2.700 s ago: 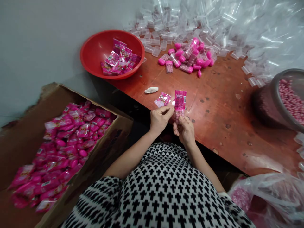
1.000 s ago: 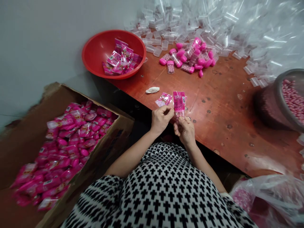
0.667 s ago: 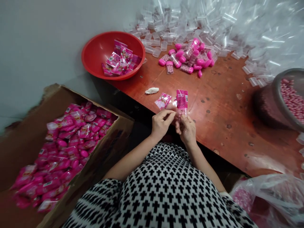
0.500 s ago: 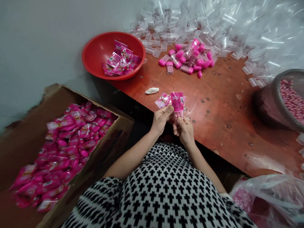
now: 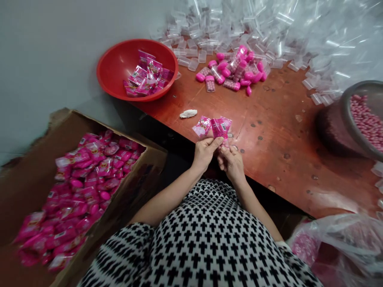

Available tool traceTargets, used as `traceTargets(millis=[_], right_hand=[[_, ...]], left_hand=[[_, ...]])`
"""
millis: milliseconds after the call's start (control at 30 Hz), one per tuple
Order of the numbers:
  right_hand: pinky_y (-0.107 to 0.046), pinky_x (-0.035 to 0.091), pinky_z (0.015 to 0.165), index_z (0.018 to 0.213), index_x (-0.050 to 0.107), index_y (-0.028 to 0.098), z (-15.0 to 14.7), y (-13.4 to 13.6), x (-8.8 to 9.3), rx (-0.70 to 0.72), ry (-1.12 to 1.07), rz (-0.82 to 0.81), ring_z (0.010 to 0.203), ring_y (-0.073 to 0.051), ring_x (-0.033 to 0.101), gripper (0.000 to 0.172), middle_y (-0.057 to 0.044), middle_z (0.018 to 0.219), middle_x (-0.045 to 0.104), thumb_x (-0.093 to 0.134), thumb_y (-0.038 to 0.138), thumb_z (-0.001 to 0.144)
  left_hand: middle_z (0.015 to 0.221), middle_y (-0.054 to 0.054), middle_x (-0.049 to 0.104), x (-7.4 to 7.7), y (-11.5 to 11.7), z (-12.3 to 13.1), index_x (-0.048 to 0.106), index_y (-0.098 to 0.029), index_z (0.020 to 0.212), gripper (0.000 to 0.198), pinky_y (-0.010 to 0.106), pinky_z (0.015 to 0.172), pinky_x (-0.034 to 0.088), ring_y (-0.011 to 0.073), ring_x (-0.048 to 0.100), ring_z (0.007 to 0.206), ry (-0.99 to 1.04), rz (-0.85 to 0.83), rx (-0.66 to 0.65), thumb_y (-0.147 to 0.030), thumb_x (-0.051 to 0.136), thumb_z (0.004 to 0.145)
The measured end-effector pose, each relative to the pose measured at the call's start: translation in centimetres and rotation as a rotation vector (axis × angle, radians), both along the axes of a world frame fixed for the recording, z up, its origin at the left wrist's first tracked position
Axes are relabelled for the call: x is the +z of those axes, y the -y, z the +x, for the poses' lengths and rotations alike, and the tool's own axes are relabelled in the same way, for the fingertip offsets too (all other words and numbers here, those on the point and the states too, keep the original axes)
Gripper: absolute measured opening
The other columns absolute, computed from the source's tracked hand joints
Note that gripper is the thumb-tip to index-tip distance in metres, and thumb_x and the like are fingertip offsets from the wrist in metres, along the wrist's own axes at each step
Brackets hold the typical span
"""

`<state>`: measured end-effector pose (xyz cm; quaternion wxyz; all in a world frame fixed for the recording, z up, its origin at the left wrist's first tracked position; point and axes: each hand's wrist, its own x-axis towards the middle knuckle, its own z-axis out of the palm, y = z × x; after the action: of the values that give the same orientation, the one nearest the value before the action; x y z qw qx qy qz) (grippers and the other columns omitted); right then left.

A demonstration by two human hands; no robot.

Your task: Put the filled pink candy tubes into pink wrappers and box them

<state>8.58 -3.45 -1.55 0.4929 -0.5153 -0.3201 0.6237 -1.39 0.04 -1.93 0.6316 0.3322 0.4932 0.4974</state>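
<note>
Near the table's front edge, my left hand [image 5: 206,152] pinches a printed pink plastic sleeve [image 5: 217,127] between thumb and fingers. Just right of it, my right hand [image 5: 233,162] closes around a small clear bottle of pink candies [image 5: 224,144], mostly covered by fingers. The sleeve's lower end meets the bottle's upper part; how far it goes over is hidden. Loose flat sleeves [image 5: 202,125] lie on the table right behind my hands. A crumpled white wad [image 5: 188,114] rests a little farther left.
A red bowl [image 5: 110,75] holds more sleeves. Several filled, pink-capped bottles [image 5: 236,71] are heaped behind, before a pile of empty clear bottles [image 5: 269,36]. A grey bucket [image 5: 338,119] of pink candies stands right. Wrapped bottles fill a cardboard box [image 5: 152,159] at left; a plastic bag [image 5: 344,239] sits lower right.
The sleeve has tilted to the left and dropped lower over the bottle. My left hand has shifted slightly right and down along it, while the right keeps its hold. The view has shifted slightly.
</note>
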Motion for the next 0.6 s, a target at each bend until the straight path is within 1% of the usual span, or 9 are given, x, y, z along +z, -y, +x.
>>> traceTargets(millis=[67,133,200,300,367,400,467,533,600], right_hand=[[-0.015,0.019,0.027,0.081,0.052,0.019,-0.2,0.0,0.1,0.02,-0.129,-0.055,0.03,-0.004,0.033,0.032,0.009,0.046,0.047,0.062,0.049,0.077],[-0.016,0.017,0.028,0.08,0.051,0.019,-0.3,-0.1,0.2,0.041,-0.175,-0.079,0.03,-0.004,0.031,0.033,0.009,0.047,0.046,0.061,0.051,0.077],[-0.016,0.021,0.03,0.077,0.049,0.02,-0.4,0.0,0.4,0.049,-0.057,-0.05,0.031,-0.004,0.033,0.034,0.009,0.048,0.047,0.06,0.052,0.078],[-0.017,0.029,0.035,0.072,0.048,0.02,-0.3,0.2,0.6,0.002,0.283,0.029,0.035,-0.005,0.04,0.036,0.007,0.047,0.048,0.06,0.053,0.08],[-0.018,0.031,0.036,0.071,0.048,0.02,-0.3,0.2,0.7,-0.021,0.373,0.042,0.036,-0.005,0.042,0.036,0.007,0.047,0.049,0.059,0.053,0.081],[-0.018,0.03,0.036,0.072,0.047,0.02,-0.3,0.3,0.6,-0.013,0.337,0.035,0.035,-0.005,0.041,0.036,0.007,0.047,0.049,0.058,0.053,0.081],[-0.018,0.027,0.033,0.073,0.046,0.021,-0.3,0.3,0.5,0.024,0.167,0.007,0.033,-0.005,0.037,0.035,0.008,0.047,0.046,0.058,0.052,0.081],[-0.017,0.023,0.031,0.076,0.047,0.021,-0.3,0.2,0.3,0.038,-0.005,-0.02,0.033,-0.005,0.034,0.033,0.009,0.048,0.044,0.06,0.051,0.079],[-0.017,0.02,0.03,0.078,0.048,0.02,-0.2,0.2,0.2,0.047,-0.077,-0.044,0.034,-0.005,0.033,0.032,0.009,0.049,0.043,0.061,0.05,0.077]], left_hand=[[0.057,0.0,0.061,0.1,-0.1,-0.1,0.065,-0.013,0.058,0.037,0.02,0.052,0.045,0.0082,0.054,0.052,-0.001,0.035,-0.011,-0.047,0.076,0.067],[0.057,0.0,0.061,0.4,-0.3,-0.3,0.065,-0.012,0.058,0.035,0.02,0.052,0.045,0.0081,0.054,0.052,0.034,0.025,-0.036,-0.045,0.077,0.066],[0.057,0.001,0.062,0.7,-0.5,-0.5,0.067,-0.012,0.061,0.035,0.022,0.051,0.045,0.0092,0.054,0.051,0.098,-0.028,-0.06,-0.044,0.08,0.062],[0.059,0.002,0.064,0.8,-0.4,-0.5,0.068,-0.011,0.063,0.034,0.023,0.052,0.046,0.0102,0.056,0.051,0.128,-0.066,-0.065,-0.042,0.081,0.059],[0.059,0.002,0.063,0.8,-0.1,-0.4,0.068,-0.011,0.062,0.034,0.023,0.052,0.046,0.0096,0.055,0.05,0.1,-0.063,-0.039,-0.042,0.081,0.06],[0.059,0.002,0.063,0.8,0.1,-0.3,0.068,-0.011,0.062,0.034,0.022,0.052,0.046,0.0093,0.055,0.05,0.092,-0.063,-0.026,-0.043,0.081,0.061],[0.059,0.001,0.063,0.9,0.4,-0.2,0.067,-0.011,0.063,0.035,0.021,0.053,0.046,0.0089,0.055,0.051,0.117,-0.065,-0.012,-0.043,0.081,0.061],[0.06,0.001,0.063,1.1,0.5,-0.3,0.067,-0.011,0.064,0.035,0.021,0.055,0.047,0.0088,0.056,0.054,0.214,-0.068,-0.019,-0.043,0.081,0.061],[0.062,0.002,0.064,1.5,0.5,-0.4,0.066,-0.011,0.065,0.038,0.021,0.057,0.047,0.0091,0.057,0.056,0.328,-0.085,-0.038,-0.045,0.081,0.06]])
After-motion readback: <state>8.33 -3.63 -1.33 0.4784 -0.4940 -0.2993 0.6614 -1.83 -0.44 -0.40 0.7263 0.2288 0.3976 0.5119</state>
